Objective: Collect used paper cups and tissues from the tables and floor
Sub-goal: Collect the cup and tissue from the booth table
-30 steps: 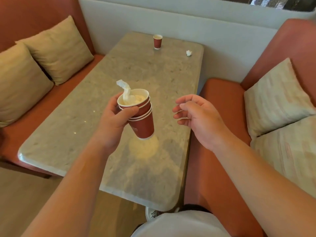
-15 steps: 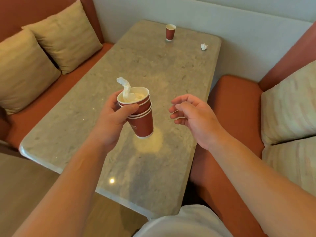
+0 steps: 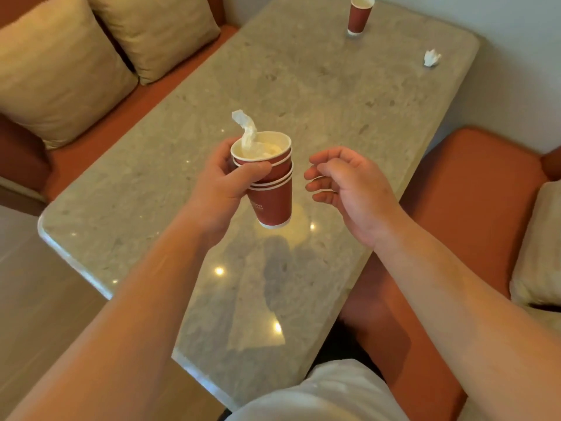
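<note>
My left hand (image 3: 223, 183) grips a stack of red paper cups (image 3: 270, 192) above the middle of the stone table (image 3: 303, 95). A white tissue (image 3: 247, 130) sticks up out of the top cup. My right hand (image 3: 346, 180) hovers just right of the stack with loosely curled fingers and holds nothing. At the table's far end a single red paper cup (image 3: 359, 15) stands upright. A crumpled white tissue (image 3: 431, 58) lies to its right, near the table's right edge.
Orange benches run along both long sides of the table. Two beige cushions (image 3: 60, 62) lean on the left bench, and a pale cushion (image 3: 537, 247) sits on the right bench (image 3: 473, 189). A pale wall closes the far end. Wooden floor (image 3: 36, 299) shows at lower left.
My view has moved forward over the table, so the far cup and tissue appear nearer. Both hands keep the same pose, with the cup stack still in my left hand.
</note>
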### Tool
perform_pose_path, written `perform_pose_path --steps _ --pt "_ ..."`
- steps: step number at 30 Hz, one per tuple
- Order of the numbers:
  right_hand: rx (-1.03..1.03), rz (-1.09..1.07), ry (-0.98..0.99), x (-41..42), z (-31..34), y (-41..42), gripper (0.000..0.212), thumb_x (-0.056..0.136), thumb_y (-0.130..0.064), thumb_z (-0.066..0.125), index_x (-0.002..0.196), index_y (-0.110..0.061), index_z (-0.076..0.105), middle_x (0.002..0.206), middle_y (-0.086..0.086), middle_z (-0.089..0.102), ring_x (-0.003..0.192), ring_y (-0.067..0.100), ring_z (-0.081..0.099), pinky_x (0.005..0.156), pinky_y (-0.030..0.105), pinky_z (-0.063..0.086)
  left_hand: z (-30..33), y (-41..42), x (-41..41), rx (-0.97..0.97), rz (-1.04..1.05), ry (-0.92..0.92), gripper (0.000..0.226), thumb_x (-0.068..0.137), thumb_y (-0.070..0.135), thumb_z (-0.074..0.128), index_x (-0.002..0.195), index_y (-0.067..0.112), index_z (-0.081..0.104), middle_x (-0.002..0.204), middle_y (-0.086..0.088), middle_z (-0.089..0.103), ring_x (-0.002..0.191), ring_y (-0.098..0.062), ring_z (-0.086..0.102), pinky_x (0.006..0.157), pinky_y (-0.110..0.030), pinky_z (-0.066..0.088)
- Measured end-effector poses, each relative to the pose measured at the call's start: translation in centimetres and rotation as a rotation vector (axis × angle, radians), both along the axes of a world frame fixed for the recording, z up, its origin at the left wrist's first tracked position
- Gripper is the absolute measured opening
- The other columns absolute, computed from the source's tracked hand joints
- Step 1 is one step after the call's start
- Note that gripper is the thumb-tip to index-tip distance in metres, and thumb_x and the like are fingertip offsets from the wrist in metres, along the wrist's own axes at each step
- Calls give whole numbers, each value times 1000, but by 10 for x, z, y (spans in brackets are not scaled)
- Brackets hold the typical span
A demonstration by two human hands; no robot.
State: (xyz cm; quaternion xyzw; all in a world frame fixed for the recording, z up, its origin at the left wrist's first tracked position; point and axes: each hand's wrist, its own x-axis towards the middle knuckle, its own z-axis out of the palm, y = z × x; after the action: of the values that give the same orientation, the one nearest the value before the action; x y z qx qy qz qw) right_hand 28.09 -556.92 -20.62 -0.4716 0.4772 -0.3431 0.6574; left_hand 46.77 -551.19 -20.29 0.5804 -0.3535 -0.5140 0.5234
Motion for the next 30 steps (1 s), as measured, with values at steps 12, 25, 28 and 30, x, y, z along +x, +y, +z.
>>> perform_pose_path --steps 12,25,28,30 --pt "10 116 -20 -34 -11 -108 15 77 -22 57 84 -26 70 80 -1 73 73 14 67 64 29 49 -11 -81 -42 23 138 -16 51 75 19 67 125 20 58 103 7 69 98 -10 64 82 -27 49" --pt "20 190 11 -42 -9 -129 18 75 -20 55 87 -21 68 80 0 72 72 15 66 66 31 49 -13 -100 -51 -21 188 30 62 62 36 75 121 24 60 100 10 71 96 -8 67 78 -24 51" --pt "1 185 20 -43 -5 -119 18 76 -19 55 89 -20 68 80 -1 72 73 14 66 66 31 50 -14 -93 -50 -34 182 46 61 62 36 75 120 24 60 98 11 71 93 -7 67 75 -22 52" --pt "-12 184 22 -44 0 -111 18 76 -20 55 88 -20 68 79 -1 72 73 14 67 65 30 50 -14 -86 -51 -43 181 63 62 62 37 75 120 24 60 97 11 70 91 -6 67 72 -21 52"
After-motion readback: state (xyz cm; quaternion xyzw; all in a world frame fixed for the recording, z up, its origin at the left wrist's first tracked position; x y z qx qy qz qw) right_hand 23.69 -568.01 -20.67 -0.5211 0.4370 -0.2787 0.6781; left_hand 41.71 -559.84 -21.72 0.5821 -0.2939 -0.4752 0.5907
